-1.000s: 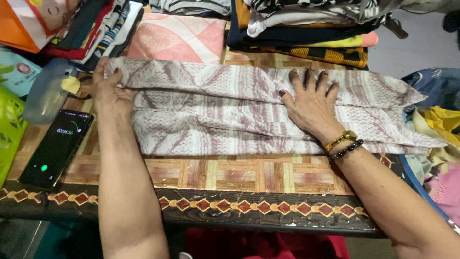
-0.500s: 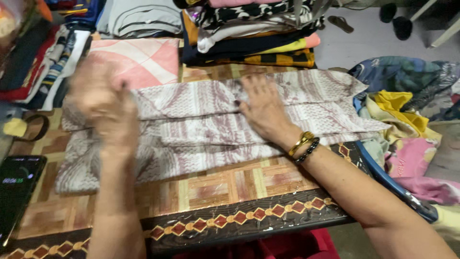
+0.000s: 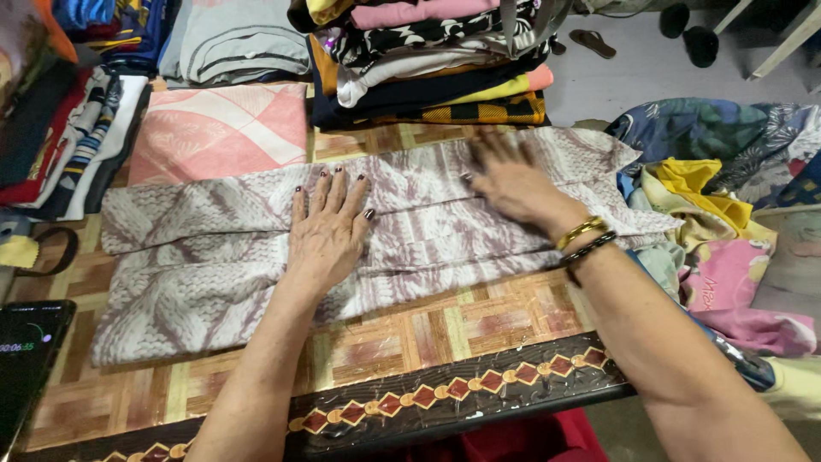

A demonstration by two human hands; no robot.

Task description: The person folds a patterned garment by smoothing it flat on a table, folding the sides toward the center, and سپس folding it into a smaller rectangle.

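A long grey and mauve patterned cloth [image 3: 197,257], folded lengthwise, lies across a wooden table [image 3: 445,329]. My left hand [image 3: 329,227] rests flat on the middle of the cloth, fingers spread. My right hand [image 3: 513,180] lies palm down on the cloth's right part, blurred, with gold and black bracelets on the wrist. Neither hand grips anything.
A folded pink patterned cloth [image 3: 218,128] lies behind the grey one. A tall stack of folded clothes [image 3: 428,64] stands at the back. More folded clothes [image 3: 68,128] sit at the left, and loose clothes [image 3: 718,197] pile at the right. A phone [image 3: 26,364] lies at the front left.
My left hand moved from the cloth's left end to its middle. My right hand slid toward the right part of the cloth. The view shifted right.
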